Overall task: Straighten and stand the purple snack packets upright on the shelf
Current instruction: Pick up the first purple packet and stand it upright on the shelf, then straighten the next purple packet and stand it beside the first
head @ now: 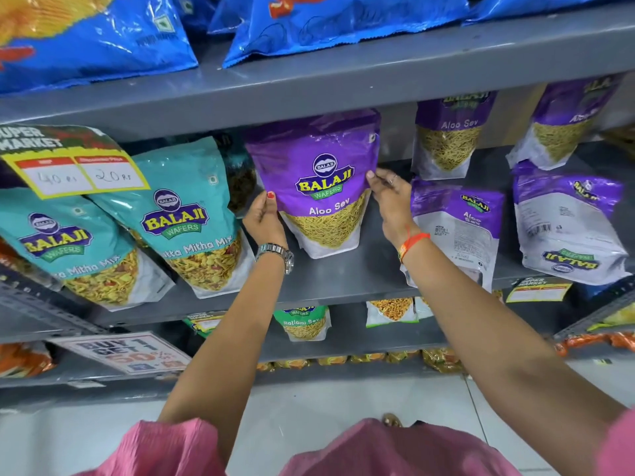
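A purple Aloo Sev packet stands upright on the grey shelf, front label facing me. My left hand grips its left edge and my right hand grips its right edge. To the right, a second purple packet lies flat with its back up, partly under my right wrist. A third purple packet lies flat and upside down at the far right. Two more purple packets stand at the back of the shelf.
Teal Khatta Mitha Mix packets lean on the left of the same shelf under a price card. Blue chip bags fill the shelf above. Lower shelves hold green and orange packets and a promo sign.
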